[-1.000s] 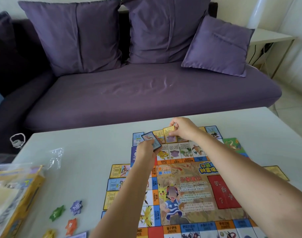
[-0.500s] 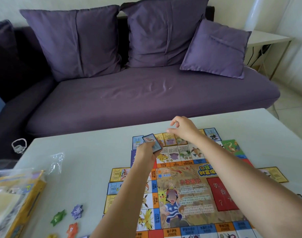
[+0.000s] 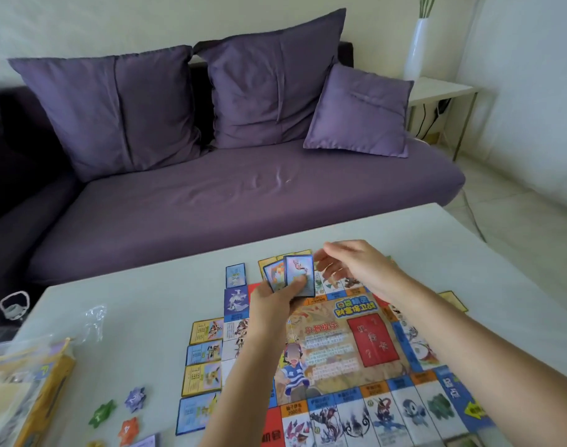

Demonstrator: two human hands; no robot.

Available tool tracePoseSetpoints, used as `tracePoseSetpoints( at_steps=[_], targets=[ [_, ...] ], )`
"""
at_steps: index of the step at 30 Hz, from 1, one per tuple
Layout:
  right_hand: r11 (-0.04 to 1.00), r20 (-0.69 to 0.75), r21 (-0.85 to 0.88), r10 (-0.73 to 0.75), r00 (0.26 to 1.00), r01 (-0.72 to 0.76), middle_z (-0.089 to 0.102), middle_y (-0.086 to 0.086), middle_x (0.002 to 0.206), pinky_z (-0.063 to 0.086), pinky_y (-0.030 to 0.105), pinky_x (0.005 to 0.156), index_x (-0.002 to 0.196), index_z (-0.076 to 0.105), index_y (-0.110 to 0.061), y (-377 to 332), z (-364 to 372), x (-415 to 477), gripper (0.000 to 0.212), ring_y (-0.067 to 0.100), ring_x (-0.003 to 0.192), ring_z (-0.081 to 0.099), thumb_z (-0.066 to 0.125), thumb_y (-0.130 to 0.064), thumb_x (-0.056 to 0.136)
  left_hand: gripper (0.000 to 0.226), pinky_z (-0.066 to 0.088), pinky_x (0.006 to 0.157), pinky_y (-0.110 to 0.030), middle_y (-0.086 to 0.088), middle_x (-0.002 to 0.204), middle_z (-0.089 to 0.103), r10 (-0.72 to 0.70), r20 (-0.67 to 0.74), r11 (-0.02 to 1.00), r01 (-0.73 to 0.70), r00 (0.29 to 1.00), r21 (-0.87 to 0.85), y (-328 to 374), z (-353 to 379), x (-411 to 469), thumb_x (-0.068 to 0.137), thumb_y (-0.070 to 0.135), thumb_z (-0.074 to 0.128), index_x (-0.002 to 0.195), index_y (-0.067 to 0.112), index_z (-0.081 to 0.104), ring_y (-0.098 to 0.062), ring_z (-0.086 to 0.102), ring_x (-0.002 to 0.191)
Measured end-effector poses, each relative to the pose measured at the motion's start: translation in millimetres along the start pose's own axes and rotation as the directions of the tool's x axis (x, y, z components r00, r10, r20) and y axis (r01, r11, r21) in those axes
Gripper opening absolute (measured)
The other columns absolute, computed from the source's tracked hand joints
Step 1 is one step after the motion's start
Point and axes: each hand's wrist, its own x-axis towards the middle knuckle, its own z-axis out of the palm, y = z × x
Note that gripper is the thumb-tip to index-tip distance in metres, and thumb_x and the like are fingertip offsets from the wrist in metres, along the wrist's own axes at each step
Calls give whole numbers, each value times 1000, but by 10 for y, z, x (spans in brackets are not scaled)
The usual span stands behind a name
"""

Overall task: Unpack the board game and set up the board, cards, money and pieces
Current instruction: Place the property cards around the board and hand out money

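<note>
The colourful game board [image 3: 346,350] lies flat on the pale table [image 3: 146,317]. My left hand [image 3: 272,304] holds a small fan of blue-edged cards [image 3: 291,275] upright over the board's far edge. My right hand [image 3: 353,262] hovers just right of the cards with fingers spread and nothing in it. Several cards [image 3: 204,356] lie in a column along the board's left side, and two more [image 3: 235,275] sit at its far left corner. Star-shaped playing pieces [image 3: 134,398] in green, purple and orange lie at the near left.
The yellow game box [image 3: 33,391] with plastic wrap [image 3: 95,321] sits at the table's left edge. A purple sofa [image 3: 243,195] with cushions stands behind the table. A white side table [image 3: 436,88] with a vase stands at the back right.
My right hand has let go of the card it set at the board's far edge and lifted back toward the left hand. The left hand raised its cards. The view tilted up.
</note>
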Motion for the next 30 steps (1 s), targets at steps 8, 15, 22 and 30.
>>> tracePoseSetpoints(
  at_steps=[8,15,22,30],
  targets=[
    [998,-76,-32,-50,996,48,70,6,74,50,14,60,77,70,-6,-75,-197,-721,16,6,64,67,74,-20,81,15,57,74,-28,-13,88,72,5,139,999,-10,990,34,-103,338,-483,78,7,74,91,5,66,-23,71,82],
    [996,-159,-17,-84,984,82,74,0,78,50,18,66,84,73,-15,-73,-638,-974,7,9,73,68,67,-14,87,7,57,82,-35,-12,88,69,-111,290,992,90,951,86,-87,675,-700,90,11,63,91,4,62,-22,70,81],
    [997,-241,71,-2,971,20,68,0,67,51,24,65,83,69,-3,103,-852,-1179,19,11,64,63,77,-19,77,7,57,62,-25,-14,85,71,-58,233,993,32,971,115,-229,965,-810,84,7,70,88,3,66,-21,69,70],
    [999,-272,-41,-30,962,20,65,-9,59,45,10,53,76,69,-12,203,-965,-1232,14,-3,55,58,69,-20,87,7,57,73,-28,-9,76,72,-101,209,995,95,973,39,-397,1151,-801,82,8,71,81,3,67,-18,70,73]
  ],
)
